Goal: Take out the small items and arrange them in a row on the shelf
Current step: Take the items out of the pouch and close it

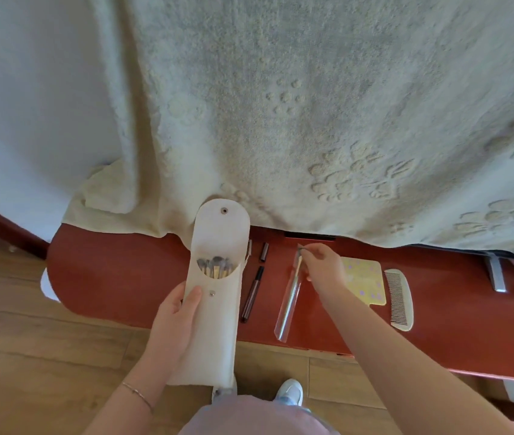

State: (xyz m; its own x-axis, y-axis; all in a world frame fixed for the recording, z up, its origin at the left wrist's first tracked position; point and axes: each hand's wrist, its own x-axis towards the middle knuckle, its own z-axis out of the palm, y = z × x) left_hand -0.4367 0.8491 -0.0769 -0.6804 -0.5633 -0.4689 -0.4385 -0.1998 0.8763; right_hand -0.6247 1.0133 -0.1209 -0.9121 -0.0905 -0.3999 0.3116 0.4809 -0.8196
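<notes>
Right now, right grip: the right hand (323,266) pinches a thin brush (299,263) near its bristle end, fingertips closed on it, the handle slanting down toward the person.
Brush position: low over the red shelf (124,277), lying along or just above a clear sleeve (288,304); whether brush and sleeve touch cannot be told.
Left grip: the left hand (175,315) wraps the lower half of a cream pouch (214,287), thumb on its front, holding it upright with the flap (222,216) thrown open.
Still inside: a cluster of brushes (214,266) stands bristles-up in the pouch mouth, so most of the unpacking looks undone.
Row so far: a dark pen (252,293), a short dark tube (264,252), then the sleeve, a yellow card (365,279) and a pale comb (399,298), lying roughly parallel.
Risk, rolling: the brush and the clear sleeve look round and light; released at a slant, the brush could roll into the pen or skew the sleeve.
Risk, spill: the pouch is open and tall; tipping it forward while attention is on the right hand could shed the remaining brushes.
Risk, edge: the sleeve's near end sits close to the shelf's front edge, so a nudge from the wrist might push it off.
Risk, cloth: the draped towel (312,120) hangs to the shelf's back edge and could snag a raised hand.
</notes>
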